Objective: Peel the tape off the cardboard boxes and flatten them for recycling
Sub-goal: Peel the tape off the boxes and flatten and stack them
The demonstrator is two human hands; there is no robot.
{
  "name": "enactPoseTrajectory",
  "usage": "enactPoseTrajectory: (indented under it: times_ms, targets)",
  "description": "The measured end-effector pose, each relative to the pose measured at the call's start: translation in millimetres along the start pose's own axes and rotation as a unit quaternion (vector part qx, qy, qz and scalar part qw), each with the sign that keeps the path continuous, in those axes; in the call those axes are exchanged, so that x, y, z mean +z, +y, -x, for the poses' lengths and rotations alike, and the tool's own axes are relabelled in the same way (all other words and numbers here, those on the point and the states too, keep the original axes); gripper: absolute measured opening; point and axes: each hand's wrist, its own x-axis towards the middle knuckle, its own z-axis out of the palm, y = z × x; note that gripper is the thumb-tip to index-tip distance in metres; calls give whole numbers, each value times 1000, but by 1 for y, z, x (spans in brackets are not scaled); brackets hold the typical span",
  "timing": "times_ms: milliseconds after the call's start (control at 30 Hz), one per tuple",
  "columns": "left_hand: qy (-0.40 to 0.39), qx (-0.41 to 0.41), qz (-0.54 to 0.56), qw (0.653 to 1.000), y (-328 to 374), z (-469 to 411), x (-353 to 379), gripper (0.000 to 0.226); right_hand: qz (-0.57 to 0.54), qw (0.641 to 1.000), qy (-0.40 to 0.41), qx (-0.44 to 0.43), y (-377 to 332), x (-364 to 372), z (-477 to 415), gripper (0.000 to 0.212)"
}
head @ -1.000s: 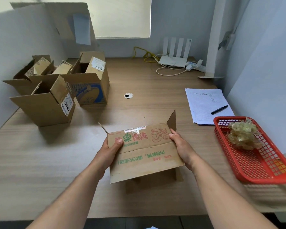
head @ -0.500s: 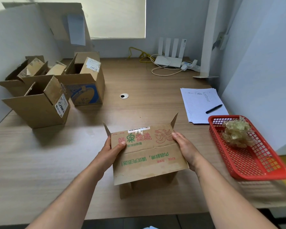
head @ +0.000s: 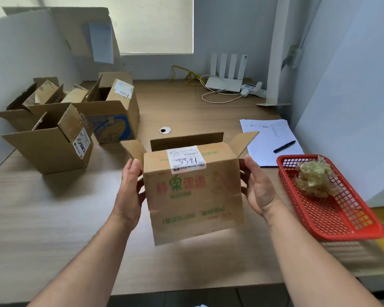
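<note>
The cardboard box (head: 192,196) has risen and turned upright, flaps open. It is now above the table's (head: 53,218) near edge, with the left hand (head: 130,196) and right hand (head: 258,193) gripping its sides.

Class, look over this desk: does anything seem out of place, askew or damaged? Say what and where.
A flat cardboard sheet leans tilted against the back-left wall, partly across the window blind. The red basket sits skewed on the table. No damage shows.

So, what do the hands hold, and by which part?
The printed cardboard box: the left hand holds its left side, the right hand its right side.
</note>
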Motion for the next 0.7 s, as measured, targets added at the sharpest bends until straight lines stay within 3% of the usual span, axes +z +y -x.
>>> enactPoseTrajectory:
  times_ms: [67,200,300,367,500,533,633,700]
  targets:
    - [19,30,23,999,4,4,4,65,-24,1000,7,-18,-1,2,-1,56]
    - [106,12,20,994,-2,10,8,23,-47,997,56,3,11,4,-1,26]
    - [128,-21,1,992,-10,7,4,31,-8,997,71,40,18,5,0,38]
    - [125,-34,-6,992,-12,5,1,35,2,996,73,48,18,7,-1,35]
    - [137,-48,13,989,-12,5,3,25,-6,989,131,65,16,11,-6,53]
    - [156,-53,17,986,-12,4,5,27,-9,986,151,70,16,12,-9,51]
    - [212,-63,21,975,-13,1,9,29,13,980,180,82,15,18,-11,14]
    - [215,-74,15,974,-14,-2,10,26,24,978,181,102,15,21,-11,6]
